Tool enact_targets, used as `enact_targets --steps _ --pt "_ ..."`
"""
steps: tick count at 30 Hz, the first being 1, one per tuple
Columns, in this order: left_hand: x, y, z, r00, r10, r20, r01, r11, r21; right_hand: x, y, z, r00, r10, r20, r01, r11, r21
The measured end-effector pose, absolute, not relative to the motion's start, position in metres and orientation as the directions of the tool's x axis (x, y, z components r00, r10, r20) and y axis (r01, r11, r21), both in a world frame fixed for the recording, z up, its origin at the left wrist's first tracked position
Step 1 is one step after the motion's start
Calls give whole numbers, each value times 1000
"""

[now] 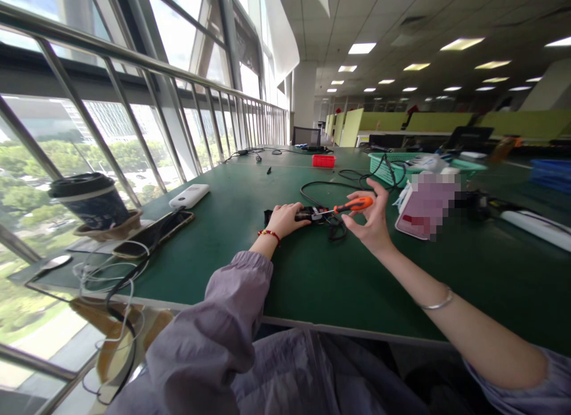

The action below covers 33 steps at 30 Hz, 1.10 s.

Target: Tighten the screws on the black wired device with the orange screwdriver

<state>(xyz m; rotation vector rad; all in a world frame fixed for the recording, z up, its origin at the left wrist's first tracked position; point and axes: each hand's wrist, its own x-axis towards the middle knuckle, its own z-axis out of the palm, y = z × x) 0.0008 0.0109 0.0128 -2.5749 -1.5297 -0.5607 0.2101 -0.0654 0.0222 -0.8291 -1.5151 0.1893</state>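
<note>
My left hand [285,219] presses down over a dark, elongated device [306,213] on the table, its fingers wrapped round the body. What kind of device it is, I cannot make out; its right end looks opened up, with small parts and a black cable [337,229] beside it. In my right hand [373,220] is a screwdriver [354,205] with an orange and black handle, held lightly by the fingers. The thin metal shaft points left, its tip at or near the device's right end.
On the green table [214,248] stand a red box [323,160], a green basket [387,167] with cables, and a pink-screened phone [423,210]. To the left are a white power bank [190,196], a dark phone [154,235], and a lidded cup [91,201] near the railing.
</note>
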Motion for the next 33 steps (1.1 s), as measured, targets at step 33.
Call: enact_targets --steps 33 --pt "8 9 13 258 893 369 919 -344 190 206 -66 17 -6 825 565 307 539 -784"
